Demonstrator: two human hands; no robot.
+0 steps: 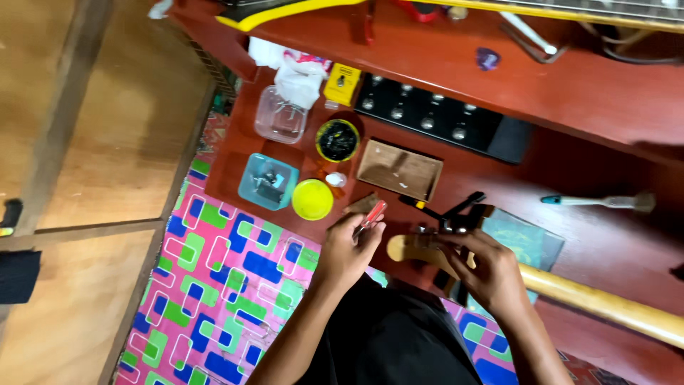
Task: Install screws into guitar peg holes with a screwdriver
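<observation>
My left hand [349,246] is closed around a small screwdriver with a red handle [373,214], held just above the end of a pale wooden guitar headstock [407,246]. Over that headstock, my right hand [484,267] grips it near the metal tuning pegs [445,228]. The yellowish guitar neck [605,303] runs off to the lower right. A black-handled tool [463,207] lies just behind the pegs.
On the red wooden shelf [570,93] sit a yellow lid [312,199], a round tin with a yellow rim [338,140], a blue plastic box [267,181], a clear tub [281,115], a brown tray [399,170] and a black pedal board [434,117]. A patterned mat [228,285] covers the floor.
</observation>
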